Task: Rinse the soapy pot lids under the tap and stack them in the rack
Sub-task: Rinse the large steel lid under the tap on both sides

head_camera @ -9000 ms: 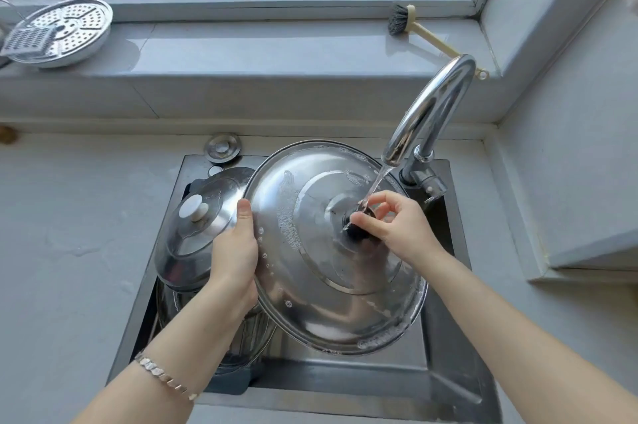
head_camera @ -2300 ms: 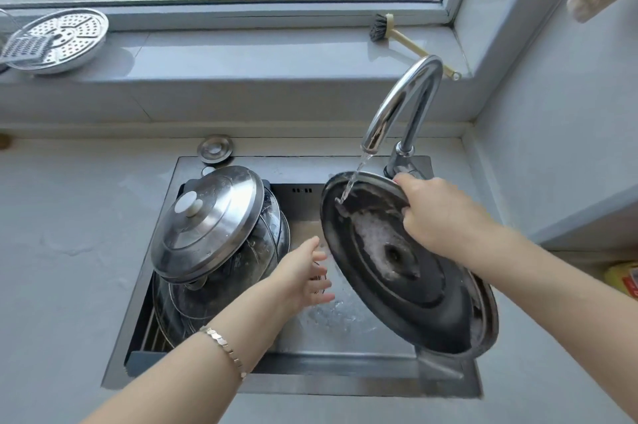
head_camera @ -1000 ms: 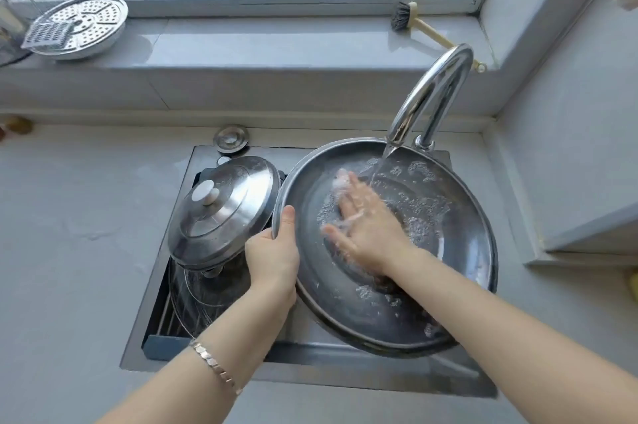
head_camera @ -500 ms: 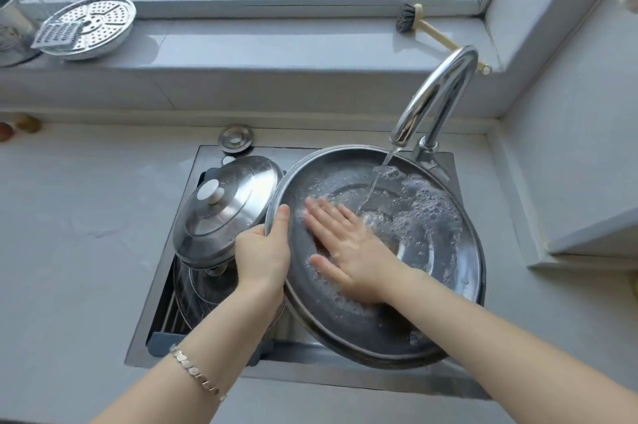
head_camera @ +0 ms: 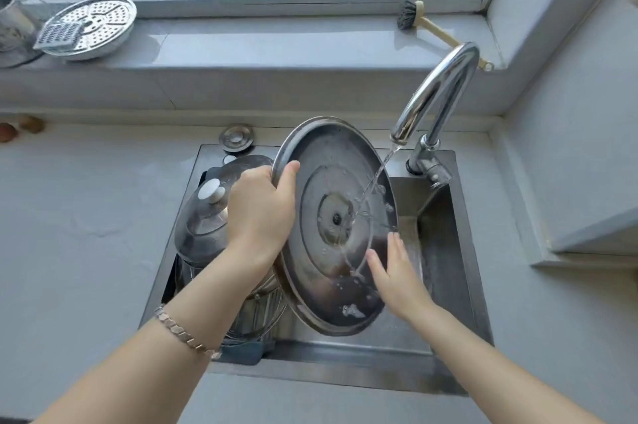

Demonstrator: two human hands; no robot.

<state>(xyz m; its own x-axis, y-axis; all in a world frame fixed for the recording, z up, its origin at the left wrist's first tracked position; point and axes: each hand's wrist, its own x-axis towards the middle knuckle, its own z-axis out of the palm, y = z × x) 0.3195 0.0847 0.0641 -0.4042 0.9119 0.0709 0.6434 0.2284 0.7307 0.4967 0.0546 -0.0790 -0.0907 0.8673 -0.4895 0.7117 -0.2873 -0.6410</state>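
The large lid is touched at 4 o'clock by the released right grip, clasped on its 10 o'clock rim by the left grip, and held tilted over the sink, water being received near its centre from the tap at 1 o'clock.

Our left hand grips the big lid at its left rim, holding it tilted over the sink, underside towards us. Water from the tap strikes near its centre. Our right hand, fingers straight, touches its lower right edge.
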